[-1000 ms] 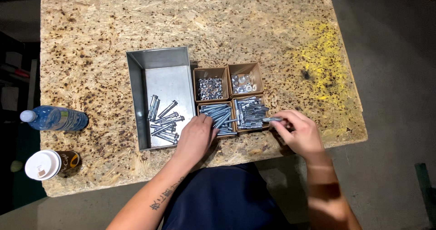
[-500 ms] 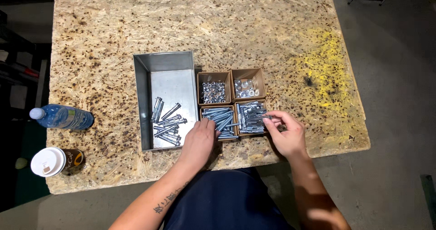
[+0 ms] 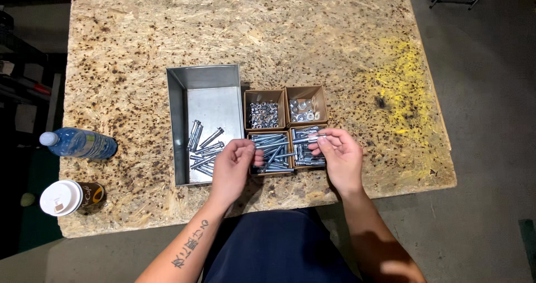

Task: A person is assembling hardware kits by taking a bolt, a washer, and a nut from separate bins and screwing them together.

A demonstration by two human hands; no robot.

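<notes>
A silver bolt [image 3: 309,140] is pinched between the fingertips of the right hand [image 3: 338,159], held lying sideways above the lower right cardboard box [image 3: 308,147], which is filled with long bolts. The left hand [image 3: 234,167] is curled over the left edge of the lower left box [image 3: 271,153], also full of long bolts; its fingers are bent inward, and whether anything is gripped in them cannot be told. Behind these, an upper left box [image 3: 264,115] of small nuts and an upper right box [image 3: 305,107] of what appear to be washers are set touching. Just left of the boxes stands a metal tray [image 3: 205,100] with sleeve anchors [image 3: 204,148] piled at its near end. All rests on a chipboard table [image 3: 251,26]. On the table's left edge a plastic water bottle [image 3: 78,143] lies on its side, and a lidded paper cup [image 3: 71,197] lies near it.
</notes>
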